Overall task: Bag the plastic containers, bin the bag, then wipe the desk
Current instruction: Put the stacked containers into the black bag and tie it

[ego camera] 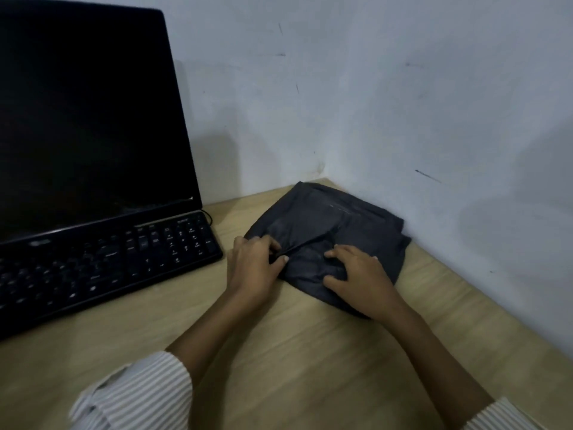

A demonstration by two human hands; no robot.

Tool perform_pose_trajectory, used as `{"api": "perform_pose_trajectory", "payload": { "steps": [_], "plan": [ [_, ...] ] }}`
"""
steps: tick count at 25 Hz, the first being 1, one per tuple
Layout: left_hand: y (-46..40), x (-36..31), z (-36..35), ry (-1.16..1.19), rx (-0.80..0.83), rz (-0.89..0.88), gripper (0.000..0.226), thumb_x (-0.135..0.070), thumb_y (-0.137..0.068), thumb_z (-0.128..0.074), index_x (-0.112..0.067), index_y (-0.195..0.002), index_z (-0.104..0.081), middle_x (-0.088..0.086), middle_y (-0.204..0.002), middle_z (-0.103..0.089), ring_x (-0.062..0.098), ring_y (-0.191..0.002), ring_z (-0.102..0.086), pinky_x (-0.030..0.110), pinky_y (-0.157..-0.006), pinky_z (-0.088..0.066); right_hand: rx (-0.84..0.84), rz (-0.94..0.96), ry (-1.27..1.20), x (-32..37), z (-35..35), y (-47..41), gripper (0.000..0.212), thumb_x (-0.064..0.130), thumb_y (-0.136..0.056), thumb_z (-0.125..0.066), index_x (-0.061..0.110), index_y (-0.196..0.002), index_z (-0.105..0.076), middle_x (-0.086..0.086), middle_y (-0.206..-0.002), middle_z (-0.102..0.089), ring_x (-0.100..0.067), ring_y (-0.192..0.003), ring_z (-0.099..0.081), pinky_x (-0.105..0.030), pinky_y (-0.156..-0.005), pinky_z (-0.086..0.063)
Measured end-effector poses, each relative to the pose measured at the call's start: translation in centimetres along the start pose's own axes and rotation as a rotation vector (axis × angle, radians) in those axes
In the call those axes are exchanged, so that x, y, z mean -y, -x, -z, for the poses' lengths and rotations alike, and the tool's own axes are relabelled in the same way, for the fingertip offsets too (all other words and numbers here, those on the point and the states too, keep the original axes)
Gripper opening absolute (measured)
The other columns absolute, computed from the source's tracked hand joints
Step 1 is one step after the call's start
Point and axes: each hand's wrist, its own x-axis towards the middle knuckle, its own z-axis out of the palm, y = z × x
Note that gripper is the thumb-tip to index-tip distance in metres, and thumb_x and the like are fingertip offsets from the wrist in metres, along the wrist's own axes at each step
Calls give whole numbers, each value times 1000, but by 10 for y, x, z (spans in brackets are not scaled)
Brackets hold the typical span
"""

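- The desk (310, 352) is of light wood and stands in a corner between two pale walls (403, 103).
- A dark cloth (335, 221), folded in several layers, lies on the desk near the corner, with its far edge close to the wall.
- The left hand (252, 266) is at the left edge of the cloth. Its thumb and fingers are curled and pinch a fold of the fabric.
- The right hand (356, 273) lies on the near part of the cloth. Its fingers are bent and spread, and they press into the fabric and bunch it; I judge that it grips the cloth, but the grip is less clear than on the left.
- No plastic containers, no bag and no bin show in this view. I cannot tell where they are.
- From this I judge that the bagging and the binning are probably done, because nothing of them is on the visible desk, but the picture alone does not prove it.
- The step in hand seems to be the last one, the wiping. The hands appear to arrange or gather the cloth, so the wiping itself is probably at its beginning.
- A black keyboard (102, 262) and a dark monitor (90, 119) stand on the left part of the desk, just beside the left hand.
- The desk surface in front of the person and beside the keyboard is what is left to wipe, as far as I can judge.
- Striped sleeves (136, 395) are pushed up on both arms.
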Motion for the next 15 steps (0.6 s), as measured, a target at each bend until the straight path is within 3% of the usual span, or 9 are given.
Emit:
{"api": "perform_pose_trajectory", "payload": {
  "steps": [3,5,8,10,15],
  "plan": [
    [54,-8,26,-74,20,-61,16,-41,-88,-59,-27,-95,-64,-8,-97,-66,16,-101,-54,35,-85,-41,30,36,-7,9,2,26,38,29,-89,-59,20,-126,-58,3,-143,-48,-17,-132,-43,-52,-117,-17],
    [91,-15,42,-98,48,-77,18,-44,-90,-54,-29,-96,-61,-10,-97,-64,13,-97,-55,33,-85,-39,-5,66,-30,19,0,46,30,28,-90,-58,17,-116,-64,1,-133,-57,-19,-123,-51,-50,-112,-29],
    [143,-23,60,-8,82,-91,19,-42,-90,-54,-27,-96,-63,-10,-92,-66,10,-88,-60,34,-80,-47,-79,79,-61,42,0,74,37,48,-90,-55,16,-106,-66,-1,-111,-66,-19,-104,-60,-41,-94,-45],
    [173,-24,71,110,120,-98,16,-35,-90,-54,-26,-98,-66,-11,-90,-67,7,-83,-60,33,-74,-50,-69,89,-62,62,-2,94,52,63,-85,-52,20,-113,-61,1,-114,-62,-17,-105,-58,-36,-86,-47],
    [183,-8,85,198,-163,-9,17,-17,-93,-52,-19,-107,-60,-6,-101,-54,6,-89,-51,18,-72,-39,-91,157,28,101,-12,125,62,60,-82,-60,26,-130,-45,0,-129,-47,-19,-114,-51,-32,-81,-44]
  ]
}}
